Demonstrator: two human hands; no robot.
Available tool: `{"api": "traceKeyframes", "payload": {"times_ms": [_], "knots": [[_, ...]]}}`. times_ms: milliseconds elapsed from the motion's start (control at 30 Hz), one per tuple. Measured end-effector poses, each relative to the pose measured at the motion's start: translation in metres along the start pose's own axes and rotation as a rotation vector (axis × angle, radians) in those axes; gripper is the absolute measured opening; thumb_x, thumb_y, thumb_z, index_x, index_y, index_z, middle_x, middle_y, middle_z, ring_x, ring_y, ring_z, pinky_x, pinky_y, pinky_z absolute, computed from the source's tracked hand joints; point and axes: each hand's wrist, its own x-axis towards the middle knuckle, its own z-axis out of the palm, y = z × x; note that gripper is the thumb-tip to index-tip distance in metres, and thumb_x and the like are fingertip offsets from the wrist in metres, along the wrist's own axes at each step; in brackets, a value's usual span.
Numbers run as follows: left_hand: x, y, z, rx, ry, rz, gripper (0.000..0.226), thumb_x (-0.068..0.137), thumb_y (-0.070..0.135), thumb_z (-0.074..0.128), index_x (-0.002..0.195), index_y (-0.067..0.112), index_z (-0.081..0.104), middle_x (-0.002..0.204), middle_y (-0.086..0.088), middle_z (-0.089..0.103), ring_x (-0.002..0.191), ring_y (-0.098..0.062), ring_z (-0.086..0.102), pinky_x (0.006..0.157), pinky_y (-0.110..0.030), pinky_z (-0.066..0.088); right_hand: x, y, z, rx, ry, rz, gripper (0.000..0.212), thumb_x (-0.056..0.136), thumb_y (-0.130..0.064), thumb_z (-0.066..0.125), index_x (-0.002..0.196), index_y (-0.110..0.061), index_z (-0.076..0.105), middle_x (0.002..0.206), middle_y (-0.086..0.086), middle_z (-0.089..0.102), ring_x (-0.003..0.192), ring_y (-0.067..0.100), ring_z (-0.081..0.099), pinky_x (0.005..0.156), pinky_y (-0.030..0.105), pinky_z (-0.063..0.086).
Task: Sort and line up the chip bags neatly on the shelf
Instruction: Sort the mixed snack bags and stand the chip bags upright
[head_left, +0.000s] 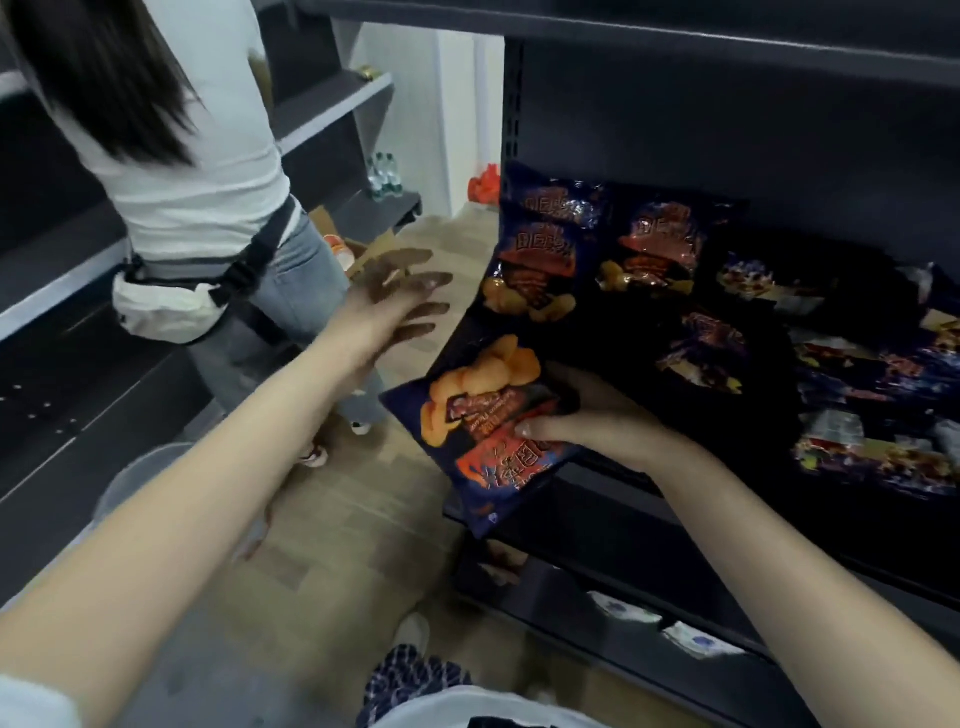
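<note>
Hovering left hand (395, 301): spread flat and empty, blurred, out in the aisle just left of the shelf end; touching no bag.
Held chip bag (467, 405): dark blue, glossy, printed with orange puffs and red lettering, plump with air; tilted and turned upside down, overhanging the front edge of the shelf (613, 499), not yet stood up.
Right hand (587, 415): clamped on the held bag's right edge, thumb across the printed face.
Standing bags (540, 260): two of the same print, upright and side by side at the shelf's left end, leaning back a little; near the held bag but apart from it.
Heap (857, 389): jumbled dark bags lying flat and overlapping further right; probably the same brand, though too dim and smeared to be sure.
Risk, slip: gripped by one edge only on slick film, so likely to swing or slide out over the floor if loosened early.
Risk, row: easy to topple the two upright bags when pushing in beside them, being light and air-filled.
Risk, facing: liable to end up inverted in the row unless flipped first.
</note>
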Motion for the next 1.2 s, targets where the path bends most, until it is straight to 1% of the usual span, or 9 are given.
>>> {"api": "traceKeyframes", "payload": {"times_ms": [100, 200, 367, 467, 633, 767, 933, 1033, 1200], "knots": [[0.006, 0.013, -0.001, 0.41, -0.459, -0.163, 0.06, 0.063, 0.053, 0.073, 0.117, 0.039, 0.05, 0.114, 0.016, 0.062, 0.101, -0.006, 0.063, 0.09, -0.027, 0.051, 0.008, -0.018, -0.007, -0.119, -0.05, -0.01, 0.06, 0.077, -0.008, 0.074, 0.119, -0.04, 0.046, 0.111, -0.025, 0.055, 0.099, -0.013, 0.055, 0.078, 0.003, 0.043], [0.008, 0.009, 0.012, 0.478, -0.637, -0.193, 0.052, 0.064, 0.045, 0.08, 0.109, 0.038, 0.054, 0.109, 0.014, 0.066, 0.101, -0.002, 0.062, 0.089, -0.022, 0.05, 0.013, -0.032, -0.016, -0.147, 0.034, -0.059, 0.069, 0.077, -0.009, 0.075, 0.13, -0.036, 0.041, 0.11, -0.034, 0.045, 0.094, -0.025, 0.046, 0.075, -0.004, 0.039], [0.027, -0.006, 0.011, 0.189, -0.449, -0.187, 0.063, 0.054, 0.041, 0.08, 0.111, 0.021, 0.062, 0.11, -0.004, 0.069, 0.103, -0.021, 0.065, 0.093, -0.043, 0.05, 0.017, -0.038, -0.032, 0.092, 0.318, -0.066, 0.054, 0.084, -0.02, 0.067, 0.133, -0.027, 0.046, 0.117, 0.0, 0.059, 0.1, 0.009, 0.061, 0.077, 0.024, 0.055], [0.037, -0.011, 0.012, -0.052, -0.259, -0.189, 0.037, 0.067, 0.025, 0.08, 0.1, 0.019, 0.065, 0.108, -0.01, 0.068, 0.107, -0.03, 0.062, 0.094, -0.053, 0.047, 0.02, -0.036, -0.039, 0.418, 0.409, -0.083, 0.036, 0.088, -0.032, 0.055, 0.124, -0.027, 0.052, 0.1, 0.003, 0.068, 0.087, 0.017, 0.066, 0.069, 0.026, 0.054], [0.046, -0.019, 0.022, -0.486, 0.081, -0.198, 0.023, 0.079, 0.023, 0.069, 0.099, 0.015, 0.063, 0.101, -0.009, 0.069, 0.097, -0.026, 0.066, 0.092, -0.053, 0.048, 0.022, -0.016, -0.031, 0.704, 0.426, -0.111, 0.092, 0.044, -0.07, 0.079, 0.122, -0.026, 0.056, 0.118, 0.003, 0.066, 0.106, 0.023, 0.065, 0.078, 0.031, 0.057], [0.036, -0.031, 0.042, -0.63, 0.242, -0.26, 0.022, 0.081, 0.027, 0.071, 0.097, 0.015, 0.061, 0.093, -0.008, 0.071, 0.089, -0.025, 0.068, 0.083, -0.046, 0.053, 0.026, -0.007, 0.0, 0.572, 0.409, -0.043, 0.102, 0.045, -0.067, 0.08, 0.13, -0.023, 0.045, 0.12, 0.001, 0.06, 0.106, 0.02, 0.063, 0.086, 0.032, 0.055], [0.008, -0.042, 0.066, -0.604, 0.176, -0.279, 0.03, 0.082, 0.025, 0.068, 0.11, 0.017, 0.06, 0.102, -0.005, 0.07, 0.092, -0.021, 0.068, 0.08, -0.038, 0.055, 0.041, -0.004, 0.038, 0.621, 0.67, -0.086, 0.03, 0.084, -0.015, 0.067, 0.113, -0.02, 0.06, 0.116, 0.006, 0.067, 0.109, 0.022, 0.063, 0.098, 0.04, 0.048], [0.012, -0.048, 0.054, -0.423, 0.137, -0.145, 0.027, 0.083, 0.021, 0.069, 0.108, 0.019, 0.062, 0.106, -0.005, 0.069, 0.097, -0.018, 0.066, 0.083, -0.037, 0.054, 0.036, 0.003, 0.029, 0.662, 0.701, -0.092, 0.028, 0.087, -0.005, 0.061, 0.113, -0.016, 0.06, 0.113, 0.008, 0.068, 0.106, 0.022, 0.064, 0.096, 0.039, 0.049], [0.032, -0.065, 0.013, 0.268, -0.058, 0.382, 0.04, 0.082, 0.031, 0.07, 0.116, 0.029, 0.05, 0.122, 0.018, 0.053, 0.113, 0.003, 0.05, 0.092, -0.016, 0.04, 0.03, 0.021, -0.001, 0.233, 0.794, 0.001, 0.049, 0.084, -0.011, 0.069, 0.128, -0.013, 0.047, 0.122, 0.003, 0.061, 0.113, 0.016, 0.058, 0.096, 0.034, 0.048]]}}
